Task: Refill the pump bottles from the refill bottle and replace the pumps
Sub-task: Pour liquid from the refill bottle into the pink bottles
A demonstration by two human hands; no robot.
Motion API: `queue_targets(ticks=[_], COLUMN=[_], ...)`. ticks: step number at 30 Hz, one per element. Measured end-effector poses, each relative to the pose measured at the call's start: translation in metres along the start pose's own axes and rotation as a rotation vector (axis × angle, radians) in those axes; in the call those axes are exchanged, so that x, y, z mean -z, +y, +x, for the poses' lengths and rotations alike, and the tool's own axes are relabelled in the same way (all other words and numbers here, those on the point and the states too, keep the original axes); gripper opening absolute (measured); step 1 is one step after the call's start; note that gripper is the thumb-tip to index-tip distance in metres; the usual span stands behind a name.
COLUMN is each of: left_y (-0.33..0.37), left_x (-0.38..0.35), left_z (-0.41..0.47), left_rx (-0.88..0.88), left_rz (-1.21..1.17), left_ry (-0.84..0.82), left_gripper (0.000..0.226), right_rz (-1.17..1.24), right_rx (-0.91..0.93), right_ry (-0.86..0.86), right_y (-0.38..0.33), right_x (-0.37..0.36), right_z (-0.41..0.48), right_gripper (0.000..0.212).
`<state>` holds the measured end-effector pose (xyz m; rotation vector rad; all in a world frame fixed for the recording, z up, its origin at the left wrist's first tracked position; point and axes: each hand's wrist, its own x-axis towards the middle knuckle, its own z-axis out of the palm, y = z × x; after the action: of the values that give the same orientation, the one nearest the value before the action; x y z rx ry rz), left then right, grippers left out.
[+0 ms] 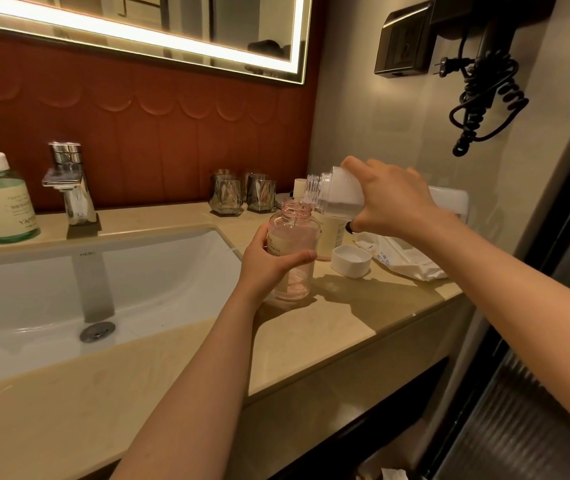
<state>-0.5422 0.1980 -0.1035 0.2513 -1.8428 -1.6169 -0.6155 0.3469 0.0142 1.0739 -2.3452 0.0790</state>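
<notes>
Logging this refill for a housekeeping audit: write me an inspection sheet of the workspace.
Surface: beige countertop around a white sink, faucet behind it.
Job's things: pink bottle, pump off, neck open; refill bottle tilted, mouth above that neck; white cap lying beside; cream-labelled bottle behind; green pump bottle, pump on, far left.
Clutter: two glass tumblers by the wall; white wipes packet at right.
Grippers: left hand grips the pink bottle; right hand grips the refill bottle.
Cables: coiled black cord hangs from the wall hair dryer, plug unplugged.
Surroundings: lit mirror above red wall panels.
</notes>
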Motion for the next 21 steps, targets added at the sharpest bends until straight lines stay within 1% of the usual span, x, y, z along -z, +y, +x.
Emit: queue_targets(ticks=[5, 21], left_y=[0.0008, -0.0025], left_x=[-0.0004, 0.0005], left_z=[-0.0002, 0.0019], left_rx=[0.009, 0.009], left_rz=[0.001, 0.016], left_ry=[0.005, 0.014], left_gripper=[0.069, 0.075], right_rz=[-0.008, -0.016], right_rx=[0.002, 0.002], right_ry=[0.002, -0.002], right_y=[0.0000, 0.0006], right_x=[0.0000, -0.0008], right_z=[0.0011, 0.0024], right_gripper=[0.072, 0.073])
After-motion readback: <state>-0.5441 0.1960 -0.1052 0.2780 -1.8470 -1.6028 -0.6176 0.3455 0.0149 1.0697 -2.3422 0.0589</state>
